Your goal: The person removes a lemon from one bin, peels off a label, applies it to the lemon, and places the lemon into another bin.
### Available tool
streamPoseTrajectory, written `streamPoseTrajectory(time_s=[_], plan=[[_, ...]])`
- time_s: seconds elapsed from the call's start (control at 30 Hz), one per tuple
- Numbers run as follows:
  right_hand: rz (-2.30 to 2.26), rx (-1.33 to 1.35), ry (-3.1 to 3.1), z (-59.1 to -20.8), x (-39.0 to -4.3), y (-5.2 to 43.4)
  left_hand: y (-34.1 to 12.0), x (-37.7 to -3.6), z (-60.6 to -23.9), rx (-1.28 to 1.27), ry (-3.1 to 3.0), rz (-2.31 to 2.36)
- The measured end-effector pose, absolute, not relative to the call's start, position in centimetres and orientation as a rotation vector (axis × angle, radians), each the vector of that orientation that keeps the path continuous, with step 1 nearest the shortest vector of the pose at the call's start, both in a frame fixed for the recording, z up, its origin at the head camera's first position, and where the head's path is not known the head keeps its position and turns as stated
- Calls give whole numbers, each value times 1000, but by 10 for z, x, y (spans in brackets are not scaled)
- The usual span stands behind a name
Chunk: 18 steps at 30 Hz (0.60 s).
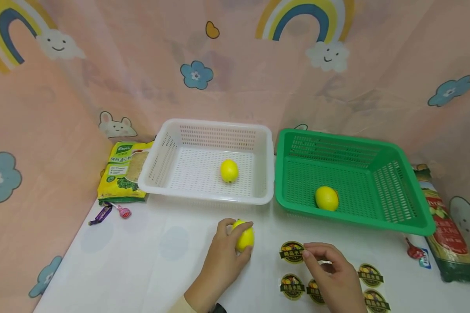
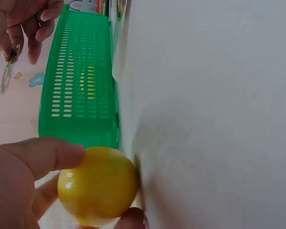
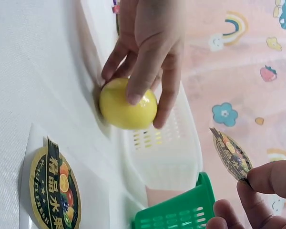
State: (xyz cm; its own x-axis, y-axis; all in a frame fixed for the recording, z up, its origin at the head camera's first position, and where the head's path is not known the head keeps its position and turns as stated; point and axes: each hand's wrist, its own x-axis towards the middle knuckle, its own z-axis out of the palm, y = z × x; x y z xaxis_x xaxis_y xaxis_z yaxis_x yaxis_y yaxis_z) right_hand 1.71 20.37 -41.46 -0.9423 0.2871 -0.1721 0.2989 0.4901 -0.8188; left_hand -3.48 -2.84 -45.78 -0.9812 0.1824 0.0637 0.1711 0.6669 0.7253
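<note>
On the white table my left hand [image 1: 225,252] grips a yellow lemon [image 1: 246,238], fingers and thumb around its sides. In the left wrist view the lemon [image 2: 99,186] sits between thumb and fingers, close to the tabletop. My right hand [image 1: 333,276] pinches a round black-and-gold sticker [image 1: 291,252] by its edge. The right wrist view shows that sticker [image 3: 231,155] raised above the table, apart from the lemon. Below the right hand lies a sheet with several more such stickers [image 1: 292,287], partly hidden by that hand.
A white basket [image 1: 215,199] holds one lemon [image 1: 229,171]; beside it a green basket [image 1: 352,222] holds another [image 1: 327,198]. A yellow Knorr packet [image 1: 119,174], a purple-wrapped candy [image 1: 101,214] and a lollipop [image 1: 123,211] lie left. A red-and-green bag [image 1: 448,230] and another lollipop [image 1: 414,251] lie right.
</note>
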Motion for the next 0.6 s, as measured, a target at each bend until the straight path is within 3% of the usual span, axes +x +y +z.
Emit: streamPoseTrajectory(time_s=[0.3,0.6], plan=[[-1623,493,2619,-416,9,197,-32,-49,-465,304,2578,1598],[-1987,610,2286,-393,-6,178,-31,-50,-440,418,2035,2230]])
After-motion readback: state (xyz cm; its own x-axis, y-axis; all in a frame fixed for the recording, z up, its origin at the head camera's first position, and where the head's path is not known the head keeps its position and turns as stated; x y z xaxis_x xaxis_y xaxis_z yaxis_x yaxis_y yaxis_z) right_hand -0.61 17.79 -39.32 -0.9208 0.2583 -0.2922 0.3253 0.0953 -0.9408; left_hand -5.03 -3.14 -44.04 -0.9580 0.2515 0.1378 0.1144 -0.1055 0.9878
